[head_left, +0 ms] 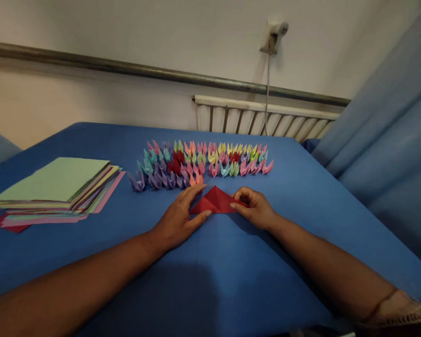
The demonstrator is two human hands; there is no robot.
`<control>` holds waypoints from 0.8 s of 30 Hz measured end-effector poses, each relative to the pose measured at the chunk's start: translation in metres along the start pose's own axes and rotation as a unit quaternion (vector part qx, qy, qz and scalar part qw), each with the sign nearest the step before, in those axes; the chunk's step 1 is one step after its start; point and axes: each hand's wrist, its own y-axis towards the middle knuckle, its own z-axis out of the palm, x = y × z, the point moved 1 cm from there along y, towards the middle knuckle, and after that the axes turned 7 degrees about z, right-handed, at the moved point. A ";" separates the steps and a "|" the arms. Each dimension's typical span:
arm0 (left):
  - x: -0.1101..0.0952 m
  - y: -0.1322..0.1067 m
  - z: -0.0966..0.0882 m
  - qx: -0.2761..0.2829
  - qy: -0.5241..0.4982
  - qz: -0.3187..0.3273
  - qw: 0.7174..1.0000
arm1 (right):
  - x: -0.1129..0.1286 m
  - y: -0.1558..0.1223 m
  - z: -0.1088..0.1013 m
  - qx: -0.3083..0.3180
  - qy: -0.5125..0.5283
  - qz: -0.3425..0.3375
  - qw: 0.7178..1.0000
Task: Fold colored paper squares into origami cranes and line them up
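Two hands pin the red paper triangle (215, 200): left hand (177, 220) with fingers spread flat, right hand (256, 208) pinching its corner; a slip could skew the crease.

red sheet (215, 201): matt paper | table cover (231, 262): smooth blue cloth | rail (161, 73): dull metal

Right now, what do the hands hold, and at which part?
The red folded paper: left hand presses its left corner, right hand pinches its right corner.
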 end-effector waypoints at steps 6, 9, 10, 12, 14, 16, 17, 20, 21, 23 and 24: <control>-0.001 0.002 0.000 0.017 -0.161 -0.088 0.983 | 0.012 -0.010 0.004 0.031 0.014 -0.013 0.999; -0.005 0.003 0.000 0.023 -0.185 -0.108 0.977 | 0.012 -0.011 0.004 0.028 0.005 -0.007 1.000; -0.006 0.002 -0.001 0.018 -0.184 -0.110 0.977 | 0.011 -0.011 0.003 0.030 0.003 -0.005 1.000; -0.008 0.002 -0.002 0.016 -0.180 -0.108 0.978 | 0.011 -0.011 0.003 0.042 0.009 -0.006 0.999; -0.009 0.002 -0.003 0.023 -0.177 -0.101 0.979 | 0.012 -0.011 0.002 0.056 0.014 -0.012 0.998; -0.009 0.002 -0.003 0.036 -0.177 -0.093 0.979 | 0.014 -0.012 0.002 0.062 -0.005 -0.016 0.998; -0.009 0.002 -0.003 0.043 -0.179 -0.089 0.979 | 0.015 -0.013 0.001 0.060 -0.021 -0.018 0.998; -0.010 0.001 -0.002 0.058 -0.182 -0.083 0.978 | 0.018 -0.013 0.002 0.041 -0.065 -0.032 0.997; -0.011 0.001 -0.002 0.061 -0.181 -0.081 0.978 | 0.019 -0.014 0.002 0.031 -0.072 -0.038 0.996; -0.012 0.001 -0.002 0.064 -0.177 -0.079 0.979 | 0.020 -0.015 0.002 0.015 -0.083 -0.049 0.995; -0.013 0.001 -0.002 0.066 -0.174 -0.078 0.979 | 0.021 -0.015 0.002 0.010 -0.089 -0.054 0.994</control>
